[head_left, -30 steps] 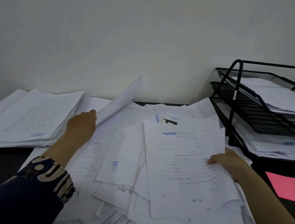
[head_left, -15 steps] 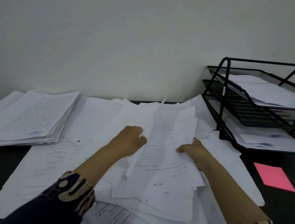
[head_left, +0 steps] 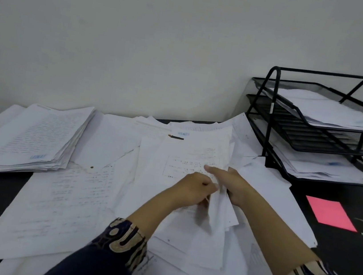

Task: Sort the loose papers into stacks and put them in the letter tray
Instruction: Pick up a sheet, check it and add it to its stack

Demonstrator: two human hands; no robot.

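Over the middle of the bench (head_left: 335,247), the left hand (head_left: 194,189) and right hand (head_left: 235,185) meet, both pinching a few sheets (head_left: 219,209) lifted off the loose papers (head_left: 69,196) spread beneath. At far left lies a neat stack (head_left: 31,137). The black tray (head_left: 316,133) stands at right, paper in its top and bottom tiers, a pink note (head_left: 330,213) just before it.

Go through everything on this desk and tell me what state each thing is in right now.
Left hand: gripping folded sheets.
Right hand: holding the same sheets, finger extended.
Held sheets: bunched between both hands.
Loose papers: scattered, overlapping.
Left stack: piled, roughly squared.
Letter tray: top and bottom tiers hold paper, middle tier looks empty.
Pink note: flat on the desk.
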